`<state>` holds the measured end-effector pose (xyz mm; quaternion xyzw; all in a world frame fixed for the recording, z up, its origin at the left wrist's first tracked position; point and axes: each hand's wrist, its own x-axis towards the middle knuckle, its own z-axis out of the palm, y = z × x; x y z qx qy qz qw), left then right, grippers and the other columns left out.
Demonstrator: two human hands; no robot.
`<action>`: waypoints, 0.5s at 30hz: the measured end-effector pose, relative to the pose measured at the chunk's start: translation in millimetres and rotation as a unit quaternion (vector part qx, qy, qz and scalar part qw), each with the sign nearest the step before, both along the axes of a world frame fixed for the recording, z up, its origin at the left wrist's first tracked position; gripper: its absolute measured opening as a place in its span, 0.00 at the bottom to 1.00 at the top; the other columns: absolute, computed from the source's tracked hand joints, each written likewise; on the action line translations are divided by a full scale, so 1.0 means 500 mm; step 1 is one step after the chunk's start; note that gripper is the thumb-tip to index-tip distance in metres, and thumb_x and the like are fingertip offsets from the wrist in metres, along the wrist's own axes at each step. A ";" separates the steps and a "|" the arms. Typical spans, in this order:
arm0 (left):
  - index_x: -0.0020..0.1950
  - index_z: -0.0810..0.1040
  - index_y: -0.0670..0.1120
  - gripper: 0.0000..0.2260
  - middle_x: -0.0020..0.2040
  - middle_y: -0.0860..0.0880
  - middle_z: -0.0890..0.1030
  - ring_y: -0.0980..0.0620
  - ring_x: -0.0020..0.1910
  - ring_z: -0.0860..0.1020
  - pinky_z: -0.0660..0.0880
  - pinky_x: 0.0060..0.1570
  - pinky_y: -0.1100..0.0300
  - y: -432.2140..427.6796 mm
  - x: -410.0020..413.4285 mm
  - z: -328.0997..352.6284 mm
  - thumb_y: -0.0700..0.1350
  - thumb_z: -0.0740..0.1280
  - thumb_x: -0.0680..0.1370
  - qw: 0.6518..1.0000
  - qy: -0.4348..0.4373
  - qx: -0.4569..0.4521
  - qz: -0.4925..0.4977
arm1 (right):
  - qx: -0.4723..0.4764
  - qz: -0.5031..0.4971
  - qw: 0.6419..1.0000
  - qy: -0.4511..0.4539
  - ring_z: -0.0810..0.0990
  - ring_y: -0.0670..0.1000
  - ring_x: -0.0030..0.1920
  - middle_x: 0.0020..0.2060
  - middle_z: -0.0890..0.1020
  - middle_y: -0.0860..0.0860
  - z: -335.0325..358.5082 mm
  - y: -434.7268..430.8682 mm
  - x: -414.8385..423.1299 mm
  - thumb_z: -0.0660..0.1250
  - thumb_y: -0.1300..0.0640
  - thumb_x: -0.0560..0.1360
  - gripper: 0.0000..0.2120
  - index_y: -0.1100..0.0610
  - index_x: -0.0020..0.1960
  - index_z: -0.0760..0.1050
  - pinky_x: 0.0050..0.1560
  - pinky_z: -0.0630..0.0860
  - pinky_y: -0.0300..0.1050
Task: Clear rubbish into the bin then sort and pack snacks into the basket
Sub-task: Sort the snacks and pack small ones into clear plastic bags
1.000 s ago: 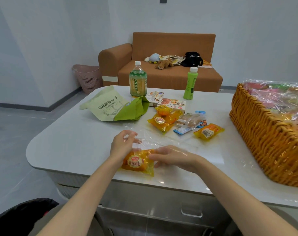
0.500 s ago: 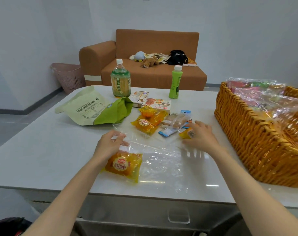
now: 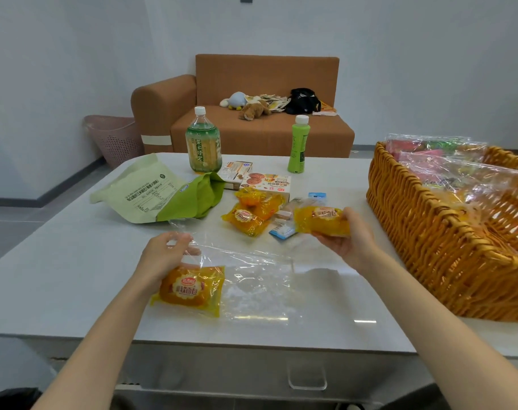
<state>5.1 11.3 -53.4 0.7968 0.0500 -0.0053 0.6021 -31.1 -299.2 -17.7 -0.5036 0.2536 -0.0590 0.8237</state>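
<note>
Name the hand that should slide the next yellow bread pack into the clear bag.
Right. The right hand grips a yellow bread pack above the table, while the left hand pinches the clear bag at its mouth, probably holding it open.

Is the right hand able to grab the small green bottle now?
Probably not yet: the right hand grips a yellow bread pack. The small green bottle stands farther back, past the biscuit box, otherwise unblocked.

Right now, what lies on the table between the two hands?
A clear plastic bag, flat on the white table, seen in the head view.
</note>
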 end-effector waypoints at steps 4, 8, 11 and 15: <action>0.57 0.75 0.41 0.09 0.41 0.46 0.82 0.54 0.25 0.81 0.74 0.25 0.68 0.013 -0.006 0.004 0.45 0.62 0.81 1.000 0.002 0.003 0.015 | 0.096 0.084 0.992 0.006 0.82 0.58 0.48 0.52 0.80 0.60 0.001 0.000 -0.037 0.66 0.52 0.76 0.16 0.58 0.60 0.72 0.36 0.83 0.46; 0.56 0.75 0.42 0.08 0.39 0.48 0.82 0.50 0.34 0.82 0.77 0.32 0.65 0.030 -0.015 0.006 0.45 0.61 0.82 0.998 -0.015 0.009 0.058 | -0.078 0.133 0.988 0.009 0.83 0.56 0.51 0.55 0.80 0.58 0.003 -0.002 -0.049 0.75 0.57 0.69 0.26 0.59 0.64 0.71 0.39 0.83 0.47; 0.57 0.75 0.43 0.09 0.38 0.49 0.82 0.44 0.46 0.81 0.79 0.49 0.49 0.050 -0.019 0.006 0.45 0.59 0.82 0.996 -0.017 0.019 0.090 | -0.171 0.127 0.976 0.040 0.83 0.55 0.49 0.53 0.80 0.58 -0.001 -0.001 -0.058 0.75 0.63 0.69 0.25 0.59 0.63 0.69 0.41 0.83 0.48; 0.57 0.72 0.43 0.08 0.38 0.47 0.80 0.51 0.40 0.78 0.76 0.31 0.62 0.048 -0.035 0.017 0.45 0.57 0.83 0.995 -0.007 -0.018 0.094 | -0.154 0.199 0.966 0.068 0.81 0.54 0.49 0.51 0.79 0.57 0.002 0.020 -0.078 0.71 0.64 0.73 0.19 0.59 0.62 0.69 0.38 0.83 0.45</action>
